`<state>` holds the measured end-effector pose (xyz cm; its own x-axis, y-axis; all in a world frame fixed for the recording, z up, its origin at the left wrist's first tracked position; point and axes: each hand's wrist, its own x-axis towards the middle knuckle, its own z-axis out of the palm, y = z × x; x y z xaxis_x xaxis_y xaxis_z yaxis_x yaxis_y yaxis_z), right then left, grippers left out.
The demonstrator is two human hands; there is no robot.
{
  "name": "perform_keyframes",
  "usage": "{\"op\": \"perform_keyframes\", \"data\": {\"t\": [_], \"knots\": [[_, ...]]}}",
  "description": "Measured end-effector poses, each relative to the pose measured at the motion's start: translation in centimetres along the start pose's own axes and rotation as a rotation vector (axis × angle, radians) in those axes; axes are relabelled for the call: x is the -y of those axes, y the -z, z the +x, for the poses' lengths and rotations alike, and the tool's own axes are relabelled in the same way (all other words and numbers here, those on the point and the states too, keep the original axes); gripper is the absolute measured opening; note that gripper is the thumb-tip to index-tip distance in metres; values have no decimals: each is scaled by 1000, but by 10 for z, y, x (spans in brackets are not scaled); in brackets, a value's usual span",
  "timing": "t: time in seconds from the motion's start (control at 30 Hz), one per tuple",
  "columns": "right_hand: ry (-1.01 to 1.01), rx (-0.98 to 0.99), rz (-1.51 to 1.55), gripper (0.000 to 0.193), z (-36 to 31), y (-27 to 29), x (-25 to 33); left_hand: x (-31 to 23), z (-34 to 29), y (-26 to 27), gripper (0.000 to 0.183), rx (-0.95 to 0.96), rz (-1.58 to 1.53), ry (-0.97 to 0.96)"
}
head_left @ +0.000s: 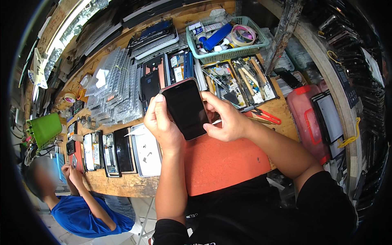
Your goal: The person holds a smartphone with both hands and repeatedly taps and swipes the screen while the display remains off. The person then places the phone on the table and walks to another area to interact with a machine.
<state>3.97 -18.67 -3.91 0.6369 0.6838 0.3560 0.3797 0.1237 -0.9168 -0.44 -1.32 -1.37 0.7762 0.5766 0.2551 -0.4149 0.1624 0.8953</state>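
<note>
White lettering (192, 215) stands on my black shirt (253, 212), with more of it at the lower edge of my view. Dark marks show on the pale hanging paper (38, 73) to my left, and small print on the blue-and-white box (198, 30), both too small for me to read.

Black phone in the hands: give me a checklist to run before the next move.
1. Left hand supporting the phone: ok, it grips the left side.
2. Right hand steadying it: ok, thumb at the lower right edge.
3. Screen side facing up toward the person: ok, it shows dark.
4. Phone switched off: cannot tell; a dark screen alone does not settle it.
5. Red mat close by: ok, just below the hands in view.
6. Red-handled tool put away: not ok, its handles lie outside the tool tray.
</note>
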Motion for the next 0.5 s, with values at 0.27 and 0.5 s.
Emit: {"op": "perform_keyframes", "data": {"t": [0.27,0.5], "knots": [[0,-17,-2,73,-1,-1,-1,2,0,1,27,-5,16,-5],[9,-7,-4,73,0,0,-5,-3,-2,-7,28,-48,6,1]]}}
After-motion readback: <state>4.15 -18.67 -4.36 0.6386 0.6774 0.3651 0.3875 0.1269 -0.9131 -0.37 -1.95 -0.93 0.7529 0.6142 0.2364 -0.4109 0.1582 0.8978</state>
